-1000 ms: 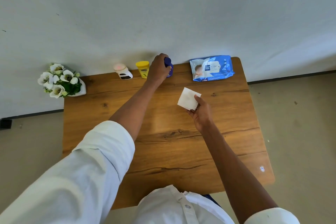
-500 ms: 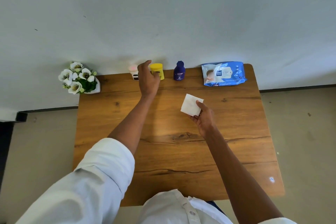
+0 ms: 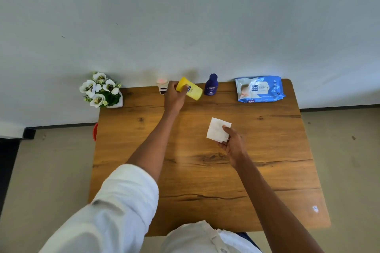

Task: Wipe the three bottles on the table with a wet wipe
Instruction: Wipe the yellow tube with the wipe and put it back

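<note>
My left hand [image 3: 174, 98] grips the yellow bottle [image 3: 190, 91], lifted and tilted on its side near the table's back edge. A dark blue bottle [image 3: 211, 87] stands upright just right of it. A small white bottle with a pink cap [image 3: 162, 86] stands behind my left hand, partly hidden by it. My right hand [image 3: 232, 144] holds a folded white wet wipe [image 3: 217, 132] above the middle of the wooden table [image 3: 267, 150], apart from the bottles.
A blue pack of wet wipes [image 3: 259, 89] lies at the back right corner. A white pot of white flowers [image 3: 101, 90] stands at the back left corner. A pale wall rises right behind the table. Something red [image 3: 95, 132] shows beside the table's left edge.
My left hand left the blue bottle standing, moved left to the yellow bottle, and has picked it up and tilted it. The right hand has kept the wipe in about the same place.
</note>
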Motion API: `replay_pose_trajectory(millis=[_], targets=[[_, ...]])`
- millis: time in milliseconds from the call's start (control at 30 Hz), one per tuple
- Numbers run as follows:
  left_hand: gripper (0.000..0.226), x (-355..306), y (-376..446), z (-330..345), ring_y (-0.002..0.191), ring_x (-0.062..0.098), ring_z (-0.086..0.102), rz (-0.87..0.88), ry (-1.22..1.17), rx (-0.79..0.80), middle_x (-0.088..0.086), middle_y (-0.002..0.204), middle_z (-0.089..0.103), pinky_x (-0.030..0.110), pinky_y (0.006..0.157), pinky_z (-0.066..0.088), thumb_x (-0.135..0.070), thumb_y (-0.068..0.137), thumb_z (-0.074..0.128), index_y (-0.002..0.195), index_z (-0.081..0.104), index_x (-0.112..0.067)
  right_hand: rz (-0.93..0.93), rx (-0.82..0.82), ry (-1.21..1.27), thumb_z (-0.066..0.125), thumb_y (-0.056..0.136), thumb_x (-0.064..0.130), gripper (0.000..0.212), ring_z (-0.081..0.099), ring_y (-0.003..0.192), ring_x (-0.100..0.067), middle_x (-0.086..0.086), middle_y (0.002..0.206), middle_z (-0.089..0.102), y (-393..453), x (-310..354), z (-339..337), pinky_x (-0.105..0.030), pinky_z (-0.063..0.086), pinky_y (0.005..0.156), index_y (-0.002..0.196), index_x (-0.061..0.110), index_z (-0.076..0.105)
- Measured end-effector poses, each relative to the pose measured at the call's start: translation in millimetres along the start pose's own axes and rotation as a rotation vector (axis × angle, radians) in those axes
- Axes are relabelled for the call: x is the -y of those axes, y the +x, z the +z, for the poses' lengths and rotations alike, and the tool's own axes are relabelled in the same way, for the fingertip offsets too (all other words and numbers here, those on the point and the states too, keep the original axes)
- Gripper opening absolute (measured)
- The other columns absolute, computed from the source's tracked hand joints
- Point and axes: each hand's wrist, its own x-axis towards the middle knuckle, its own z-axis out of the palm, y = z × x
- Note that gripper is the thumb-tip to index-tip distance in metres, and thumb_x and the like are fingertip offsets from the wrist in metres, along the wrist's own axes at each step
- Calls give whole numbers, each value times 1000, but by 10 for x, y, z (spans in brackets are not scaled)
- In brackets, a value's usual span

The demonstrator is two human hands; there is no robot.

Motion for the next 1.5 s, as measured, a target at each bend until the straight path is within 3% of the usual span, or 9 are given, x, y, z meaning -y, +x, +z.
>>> replay_pose_trajectory(millis=[200, 300, 367, 567, 633, 733, 1100, 1400, 1500], targets=[[28, 249, -500, -289, 74, 13, 66, -227, -438, 70, 6, 96, 71, 22, 58, 56, -30, 96, 66, 115, 65, -9, -92, -94, 28, 59, 98, 17, 33, 62, 114, -28, -11, 121, 65, -117, 31, 36, -47, 53, 99, 130, 11, 60], [30, 353, -753, -548, 72, 14, 69, -248, -471, 122, 8, 92, 73, 23, 58, 58, -30, 98, 62, 111, 67, -4, -293, -135, -39, 58, 100, 17, 16, 66, 98, -14, 9, 101, 69, -326, 14, 245, -37, 58, 87, 103, 29, 68], [29, 389, -886, -674, 74, 16, 70, -240, -448, 157, 8, 90, 74, 25, 61, 59, -32, 98, 61, 106, 70, -5, -463, -147, -187, 55, 101, 17, 22, 63, 88, -6, 14, 92, 71, -416, -22, 390, -33, 54, 82, 95, 32, 71], [33, 386, -1243, -956, 78, 21, 75, -214, -405, 225, 9, 89, 78, 35, 71, 64, -32, 96, 64, 103, 73, -1, -850, 23, -995, 47, 105, 24, 37, 66, 76, -10, 0, 104, 72, -711, -295, 811, -29, 54, 59, 142, 24, 54], [28, 396, -1351, -1044, 78, 20, 74, -189, -431, 233, 10, 89, 77, 33, 70, 63, -29, 96, 64, 102, 74, -4, -1023, 87, -1181, 50, 104, 16, 43, 69, 106, -23, -7, 136, 64, -830, -477, 884, -36, 60, 77, 147, 17, 49], [21, 432, -1453, -1186, 77, 19, 73, -189, -459, 224, 12, 88, 76, 34, 71, 63, -26, 96, 63, 97, 75, -9, -1156, 86, -1309, 52, 103, 10, 49, 46, 141, -30, -10, 156, 44, -951, -695, 909, -43, 48, 108, 151, 9, 43], [16, 482, -1570, -1467, 60, 11, 67, -244, -482, 244, 2, 69, 73, 25, 58, 57, -18, 93, 64, 88, 76, -8, -1485, 130, -1670, 52, 102, 26, 55, 25, 151, -33, -9, 162, 33, -1078, -976, 772, -49, 27, 122, 153, 10, 40], [21, 483, -1587, -1454, 78, 29, 75, -260, -519, 327, 19, 90, 77, 38, 75, 64, -20, 93, 65, 103, 73, -3, -1264, 62, -1642, 38, 108, 35, 56, 21, 154, -26, -9, 165, 25, -1141, -807, 892, -44, 24, 125, 158, 11, 28], [20, 486, -1583, -1452, 76, 23, 74, -259, -539, 309, 13, 87, 77, 34, 69, 63, -22, 92, 67, 101, 74, -5, -1288, 86, -1702, 35, 108, 37, 57, 19, 154, -28, -9, 165, 23, -1145, -816, 917, -46, 24, 125, 158, 10, 27]])
